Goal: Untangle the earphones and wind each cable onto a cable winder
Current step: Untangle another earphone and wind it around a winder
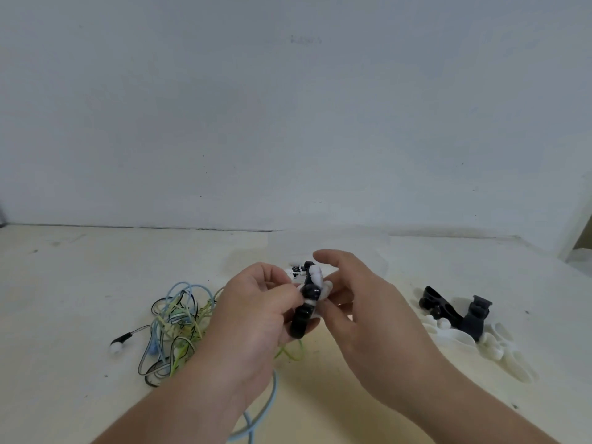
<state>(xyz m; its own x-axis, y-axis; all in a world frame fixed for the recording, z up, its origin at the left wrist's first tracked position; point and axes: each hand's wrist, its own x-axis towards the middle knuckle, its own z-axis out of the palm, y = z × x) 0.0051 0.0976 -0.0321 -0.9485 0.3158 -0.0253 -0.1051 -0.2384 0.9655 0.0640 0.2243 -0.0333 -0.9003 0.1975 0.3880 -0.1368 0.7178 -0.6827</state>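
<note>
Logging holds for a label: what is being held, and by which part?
A black-and-white cable winder. The left hand has its grip on the lower black end; the right hand pinches the white middle.

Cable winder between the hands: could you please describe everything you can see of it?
The cable winder is a lumpy black-and-white piece, glossy like plastic, with rounded black lobes and white parts between. It is held above the table, roughly upright. The left hand grips its lower black end; the right hand reaches its white side, whether it pinches is unclear. How much cable is wound on it cannot be told.
</note>
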